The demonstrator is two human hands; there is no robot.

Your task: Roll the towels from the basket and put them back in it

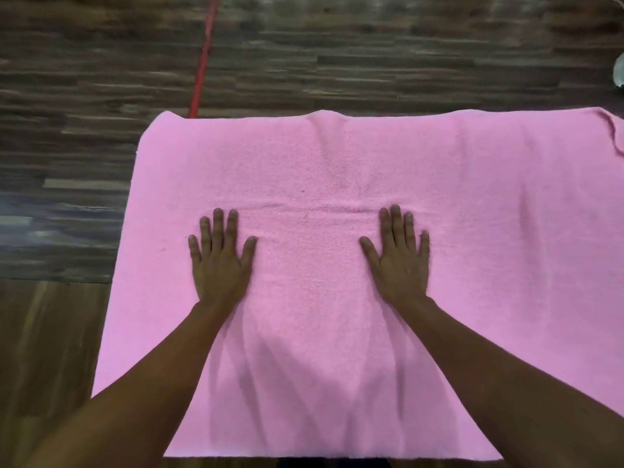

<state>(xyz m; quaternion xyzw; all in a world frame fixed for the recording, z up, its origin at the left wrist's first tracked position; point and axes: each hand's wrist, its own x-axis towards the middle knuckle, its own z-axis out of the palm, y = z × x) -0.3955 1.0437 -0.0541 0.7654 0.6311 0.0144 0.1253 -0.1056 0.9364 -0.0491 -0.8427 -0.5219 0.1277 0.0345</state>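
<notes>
Towel point(337, 157) lies spread on the floor point(67, 163); my left hand point(221, 258) and right hand point(400, 261) press it flat, fingers straight. I judge smoothing; rolling needs an edge gripped next.

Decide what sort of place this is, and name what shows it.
Probably an indoor room, perhaps in a home. A pink towel lies spread flat on a wood-patterned surface, likely a floor, with a red strip running across it. The left hand and right hand press flat on the towel.
</notes>
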